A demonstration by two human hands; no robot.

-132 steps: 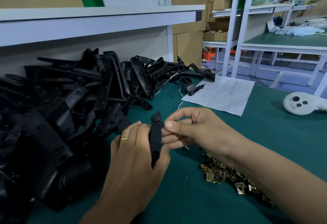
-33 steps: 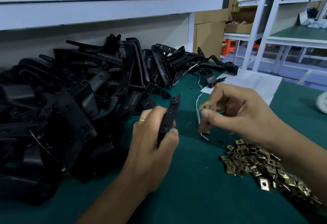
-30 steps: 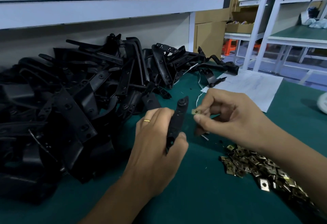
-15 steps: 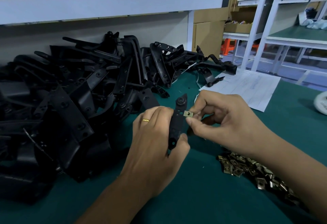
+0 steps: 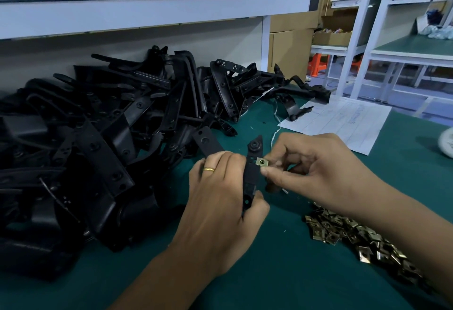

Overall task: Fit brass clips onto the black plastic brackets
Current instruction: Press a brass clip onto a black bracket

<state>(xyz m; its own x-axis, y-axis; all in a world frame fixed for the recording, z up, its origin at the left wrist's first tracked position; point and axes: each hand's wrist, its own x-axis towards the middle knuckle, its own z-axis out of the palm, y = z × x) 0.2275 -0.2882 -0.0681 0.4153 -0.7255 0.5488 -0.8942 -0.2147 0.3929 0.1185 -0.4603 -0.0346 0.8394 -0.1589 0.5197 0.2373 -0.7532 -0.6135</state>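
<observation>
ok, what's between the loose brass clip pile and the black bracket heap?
Head view: both hands, left hand gripping a black plastic bracket, right hand pinching a brass clip.

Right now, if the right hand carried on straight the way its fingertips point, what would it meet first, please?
The right hand points leftward, pinching a brass clip. The clip would meet the black bracket held in the left hand first; they look nearly touching, though depth is unclear.

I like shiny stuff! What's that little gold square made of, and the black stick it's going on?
The little gold square, pinched by the right hand, looks like thin metal, probably brass: yellow, shiny, flat with a hole. The black stick in the left hand looks like moulded plastic: dull, matte, with no glint.
</observation>
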